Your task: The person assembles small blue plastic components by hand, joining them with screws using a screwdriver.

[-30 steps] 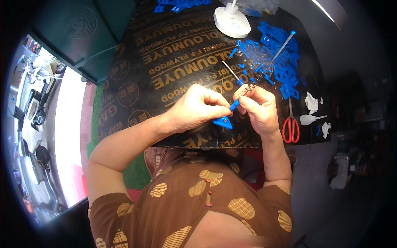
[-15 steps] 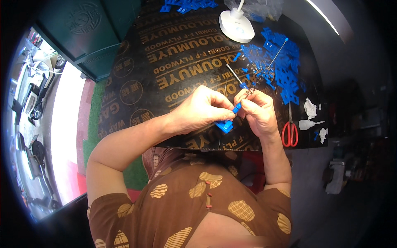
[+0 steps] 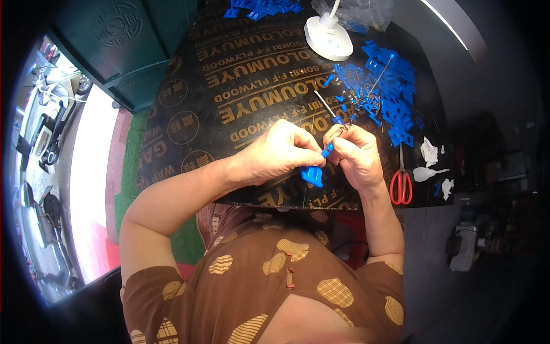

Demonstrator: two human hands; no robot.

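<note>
- The left hand (image 3: 281,153) and the right hand (image 3: 356,156) meet fingertip to fingertip above the near edge of the black printed plywood board (image 3: 229,103), both pinched narrow on one small blue plastic piece with a flared lower end (image 3: 314,174), which hangs just below the pinch.
- A thin metal rod (image 3: 326,106) slants up and away from the right hand's fingers; whether they clamp it cannot be told.
- Just beyond the grip, to the right, lies a loose heap of flat blue plastic parts (image 3: 389,94) with a second thin wire lying across it.
- Further out stands a white round lamp base (image 3: 327,38), with a crumpled clear plastic bag (image 3: 366,11) behind it holding something bluish.
- More blue pieces (image 3: 260,7) sit at the far edge.
- Right of the grip lie red-handled scissors (image 3: 400,182), a small white squeeze bottle (image 3: 427,172) and white scraps (image 3: 428,151).
- Nothing lies between the hands and the board.
- Left of the board are a dark green bin (image 3: 137,46), green matting and bright pavement with parked scooters.
</note>
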